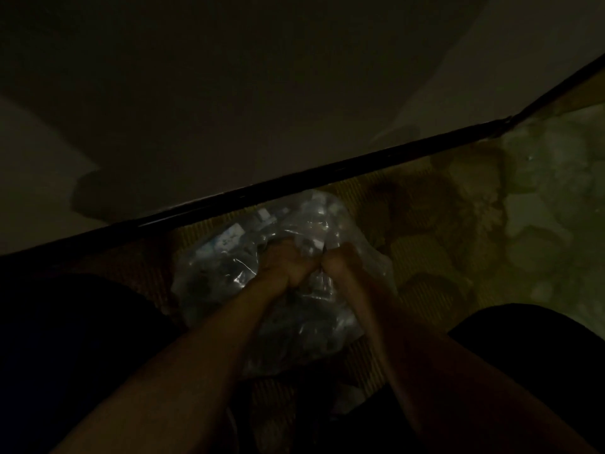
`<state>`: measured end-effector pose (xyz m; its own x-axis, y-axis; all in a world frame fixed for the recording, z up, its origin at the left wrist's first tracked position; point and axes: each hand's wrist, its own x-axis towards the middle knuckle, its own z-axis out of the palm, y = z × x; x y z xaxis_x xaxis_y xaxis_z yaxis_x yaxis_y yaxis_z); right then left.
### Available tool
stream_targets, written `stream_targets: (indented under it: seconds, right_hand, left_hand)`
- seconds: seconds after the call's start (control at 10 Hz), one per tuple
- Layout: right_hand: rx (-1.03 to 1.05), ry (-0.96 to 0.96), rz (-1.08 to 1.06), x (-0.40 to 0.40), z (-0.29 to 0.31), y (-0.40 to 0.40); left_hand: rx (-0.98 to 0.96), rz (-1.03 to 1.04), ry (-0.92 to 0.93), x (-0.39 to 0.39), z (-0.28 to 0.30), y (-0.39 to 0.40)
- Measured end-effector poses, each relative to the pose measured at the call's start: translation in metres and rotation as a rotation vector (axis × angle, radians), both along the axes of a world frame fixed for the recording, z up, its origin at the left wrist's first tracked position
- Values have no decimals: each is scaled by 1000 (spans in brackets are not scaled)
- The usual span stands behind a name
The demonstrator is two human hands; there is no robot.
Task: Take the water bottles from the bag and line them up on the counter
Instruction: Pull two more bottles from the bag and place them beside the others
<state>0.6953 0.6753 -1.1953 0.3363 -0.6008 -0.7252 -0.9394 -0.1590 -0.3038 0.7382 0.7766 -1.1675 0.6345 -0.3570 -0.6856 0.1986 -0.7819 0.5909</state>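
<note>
dark knees frame both forearms. the left hand (284,267) and right hand (339,261) are clenched side by side, bunching the top of a clear plastic bag (229,257) lying on a patterned mat (425,224). dim bottles (314,214) show inside it, beyond the fists. a black baseboard (327,172) and wall (262,77) lie behind.

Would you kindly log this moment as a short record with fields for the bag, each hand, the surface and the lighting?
bag: clear plastic bag, crumpled, lying on the floor by the wall, bottle shapes dimly visible inside
left hand: left hand clenched on the plastic at the top of the bag
right hand: right hand clenched on the plastic beside it
surface: patterned floor covering
bottles out: none seen
lighting: very dim, details uncertain
</note>
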Motion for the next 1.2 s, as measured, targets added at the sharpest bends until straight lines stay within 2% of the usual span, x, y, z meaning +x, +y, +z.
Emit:
stream_targets:
  seconds: [0.1, 0.2, 0.3, 0.5, 0.6, 0.7, 0.8, 0.9, 1.0, 1.1, 1.2]
  right_hand:
    - [65, -13, 42, -3, -1, -4]
    - [20, 3, 71, -5, 5, 3]
    - [-30, -88, 63, -2, 2, 1]
    - [-123, -178, 137, 0, 3, 2]
    - [-84, -160, 182, -1, 10, 1]
    - [-84, -128, 355, -2, 18, 3]
    - [-75, -85, 583, 0, 30, 7]
    - [-122, -47, 723, 0, 50, 8]
    - [-84, -23, 738, -3, 82, 10]
    - [-70, -8, 720, -6, 121, 19]
    - [-114, -29, 685, -13, 164, 28]
  left_hand:
    - [-37, 37, 33, 8, 8, 8]
    - [-53, 46, 11, 10, 15, 15]
    - [-50, 53, -13, 8, 18, 20]
    - [20, 103, -145, 8, 23, 29]
    - [74, 81, -198, 14, 31, 34]
    - [121, -12, -288, 17, 40, 36]
    - [130, -81, -293, 19, 50, 39]
    - [162, -20, -184, 19, 64, 42]
    - [178, 71, -98, 10, 86, 46]
    - [158, 123, -85, -5, 117, 51]
    - [119, 247, -24, -16, 158, 57]
